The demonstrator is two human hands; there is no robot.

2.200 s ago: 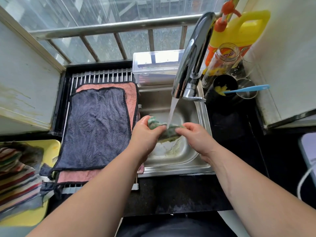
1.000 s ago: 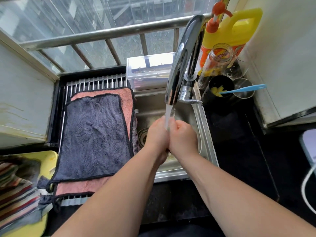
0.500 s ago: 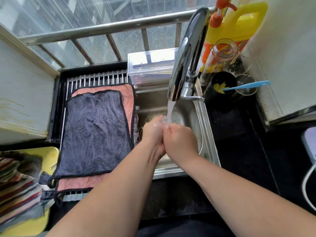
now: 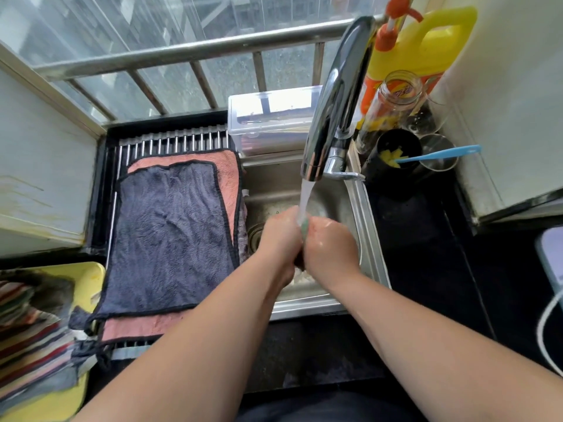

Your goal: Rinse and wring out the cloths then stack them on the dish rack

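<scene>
Left of sink [image 4: 363, 214], rack [image 4: 170, 143] holds grey cloth [image 4: 170, 239] flat on pink cloth [image 4: 227, 167]: two look done. Striped cloths [image 4: 27, 330] far left of sink, likely unrinsed. Over sink, left hand [image 4: 278, 236] and right hand [image 4: 330, 248] press together, squeezing green cloth [image 4: 304, 230] under tap [image 4: 332, 102].

No readable text; only a blurred orange-and-yellow label on the clear bottle [image 4: 396, 95] by the yellow jug [image 4: 426, 50]

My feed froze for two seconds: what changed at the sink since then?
The left hand and right hand, which held the green cloth spread apart under the water, came together and now squeeze it bunched between them; only a green sliver shows. The faucet keeps running; the dark blue cloth stays on the pink cloth on the dish rack.
</scene>
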